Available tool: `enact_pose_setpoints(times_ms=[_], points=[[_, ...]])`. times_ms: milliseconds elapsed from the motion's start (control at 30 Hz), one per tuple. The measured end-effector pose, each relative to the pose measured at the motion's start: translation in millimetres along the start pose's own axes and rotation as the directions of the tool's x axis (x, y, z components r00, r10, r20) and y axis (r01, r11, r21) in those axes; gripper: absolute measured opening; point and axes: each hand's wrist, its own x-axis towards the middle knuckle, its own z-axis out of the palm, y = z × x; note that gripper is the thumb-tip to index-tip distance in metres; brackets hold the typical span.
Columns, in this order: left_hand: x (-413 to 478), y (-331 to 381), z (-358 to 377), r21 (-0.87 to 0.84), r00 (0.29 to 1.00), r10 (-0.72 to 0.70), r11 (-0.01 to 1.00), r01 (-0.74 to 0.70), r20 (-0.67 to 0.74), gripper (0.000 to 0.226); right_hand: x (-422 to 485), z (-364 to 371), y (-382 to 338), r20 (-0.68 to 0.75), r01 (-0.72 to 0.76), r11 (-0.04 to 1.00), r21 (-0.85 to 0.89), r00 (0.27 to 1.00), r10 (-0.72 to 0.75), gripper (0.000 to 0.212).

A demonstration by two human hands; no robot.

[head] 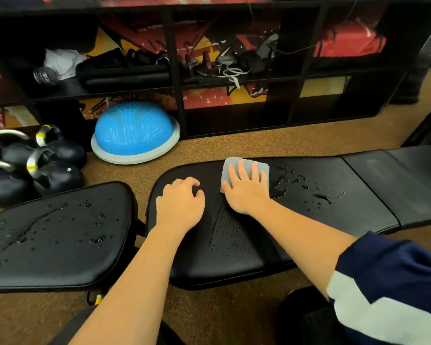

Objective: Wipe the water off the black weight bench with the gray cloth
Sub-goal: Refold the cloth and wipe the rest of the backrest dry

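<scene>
Lying under the right hand [246, 192] is the gray cloth [247, 163].

Layout as I view it: my right hand [245, 192] lies on the gray square cloth [247, 165] atop the black padded weight bench [358, 195], and my left hand [179, 204] rests just left. Further left sits a separate black padded seat [60, 232]. Behind are a blue rubber dome [135, 130], black iron kettlebells [57, 178] and black open shelving [177, 100].
</scene>
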Motion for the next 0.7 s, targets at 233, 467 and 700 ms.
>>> enact_pose_setpoints(times_ms=[233,467,700], points=[[8,-2,-3,-0.121,0.999,-0.026,0.992,0.021,-0.045,0.027,-64,10,2,0.037,0.493,0.867,-0.069,0.870,-0.492,0.062],[6,5,-4,-0.138,0.996,-0.068,0.989,0.061,-0.049,0.025,-40,9,0,0.038,0.265,0.961,-0.082,0.964,-0.263,0.065],[3,-1,-9,-0.184,0.997,-0.064,0.981,0.056,-0.038,0.025,-119,12,26,0.155,0.706,0.702,-0.099,0.707,-0.690,0.059]])
